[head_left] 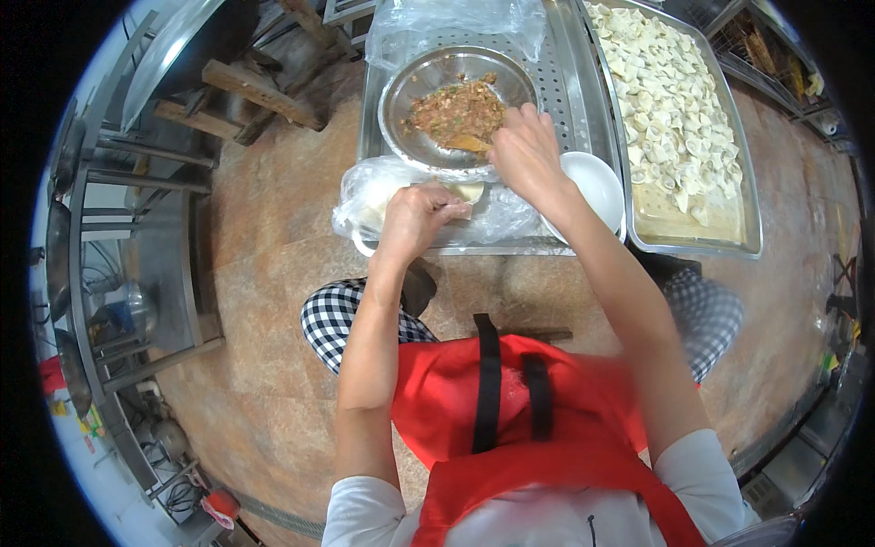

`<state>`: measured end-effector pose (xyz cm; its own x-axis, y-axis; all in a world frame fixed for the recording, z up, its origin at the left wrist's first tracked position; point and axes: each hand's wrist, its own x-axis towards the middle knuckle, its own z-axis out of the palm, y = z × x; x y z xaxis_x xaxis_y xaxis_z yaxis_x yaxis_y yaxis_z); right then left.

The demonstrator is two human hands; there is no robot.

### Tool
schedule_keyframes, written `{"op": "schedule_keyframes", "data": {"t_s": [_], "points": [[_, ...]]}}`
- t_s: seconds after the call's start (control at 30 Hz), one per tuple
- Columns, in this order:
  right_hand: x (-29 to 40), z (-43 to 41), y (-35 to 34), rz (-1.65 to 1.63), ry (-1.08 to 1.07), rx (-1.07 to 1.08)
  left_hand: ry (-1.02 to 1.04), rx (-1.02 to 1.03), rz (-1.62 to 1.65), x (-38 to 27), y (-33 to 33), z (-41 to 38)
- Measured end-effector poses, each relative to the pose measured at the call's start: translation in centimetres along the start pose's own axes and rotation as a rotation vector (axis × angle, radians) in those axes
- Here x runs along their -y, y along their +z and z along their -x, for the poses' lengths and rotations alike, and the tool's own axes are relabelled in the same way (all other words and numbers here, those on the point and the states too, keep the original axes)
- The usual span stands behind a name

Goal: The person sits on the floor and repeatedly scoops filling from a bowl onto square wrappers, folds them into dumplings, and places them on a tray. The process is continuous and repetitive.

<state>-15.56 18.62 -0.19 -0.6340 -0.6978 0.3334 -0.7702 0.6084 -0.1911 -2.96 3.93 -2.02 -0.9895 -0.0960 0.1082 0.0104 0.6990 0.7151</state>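
Thin dough wrappers [469, 193] are pinched in the fingers of my left hand [422, 213], over a clear plastic bag [502, 217] at the near side of the perforated metal tray [567, 113]. My right hand [530, 147] grips a small wooden spatula [466, 143] at the right rim of a steel bowl [393, 113]. The spatula's flat end lies against the chopped meat filling [458, 109] with green bits in that bowl. Beside my right forearm, partly covered by it, sits a white bowl [596, 184].
A second metal tray [752, 225] on the right holds many folded wontons [673, 102]. More plastic film [454, 27] lies behind the steel bowl. Wooden legs [263, 96] of a stand are at the upper left, and a metal rack [147, 178] lines the left side.
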Motion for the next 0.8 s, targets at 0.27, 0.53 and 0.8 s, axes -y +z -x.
{"op": "schedule_keyframes", "data": {"t_s": [0.27, 0.53, 0.8], "points": [[-0.1, -1.4, 0.4, -0.107, -0.003, 0.143, -0.222, -0.065, 0.131, 0.8, 0.0, 0.0], [0.0, -2.3, 0.8, -0.114, -0.044, 0.179, -0.230, -0.023, 0.285, 0.8, 0.4, -0.1], [0.1, -3.0, 1.4, -0.278, -0.074, 0.291, -0.563, -0.245, 1.000, 0.1, -4.6, 0.9]]}}
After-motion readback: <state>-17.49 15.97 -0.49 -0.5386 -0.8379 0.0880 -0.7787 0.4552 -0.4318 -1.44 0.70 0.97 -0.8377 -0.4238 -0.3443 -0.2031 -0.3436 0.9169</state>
